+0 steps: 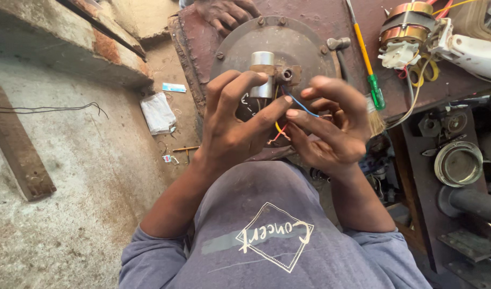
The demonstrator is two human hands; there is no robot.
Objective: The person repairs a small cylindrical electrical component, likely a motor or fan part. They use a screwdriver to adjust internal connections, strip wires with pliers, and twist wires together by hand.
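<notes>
Above the person's grey-shirted chest, both hands meet over a round, dusty metal motor plate (288, 45) that lies on a rust-red bench top (320, 16). The left hand (232, 126) is curled around a small silver cylinder, a capacitor (262, 72), with the fingers wrapping its lower part and the thumb reaching toward the wires. The capacitor stands at about twelve o'clock from the left hand, its long axis running roughly six to twelve, and its shiny cap shows clear of the fingers. A brownish metal bracket (285, 74) sits against it at three o'clock, with a small hole in it.

The right hand (333, 126) lies at about four o'clock from the capacitor and pinches a bundle of thin wires (296, 104), blue, red and yellow, between thumb and fingertips. The wires run from the bracket area down toward five o'clock and into the gap between the two hands. The left hand is the nearer one to the capacitor; the right only touches the leads.

At twelve o'clock beyond the plate, another person's hand (224, 10) rests on the bench edge. At two o'clock lie a yellow-handled brush (366, 59) and a green-handled screwdriver (377, 95), and further out a copper-wound coil (406, 24).
</notes>
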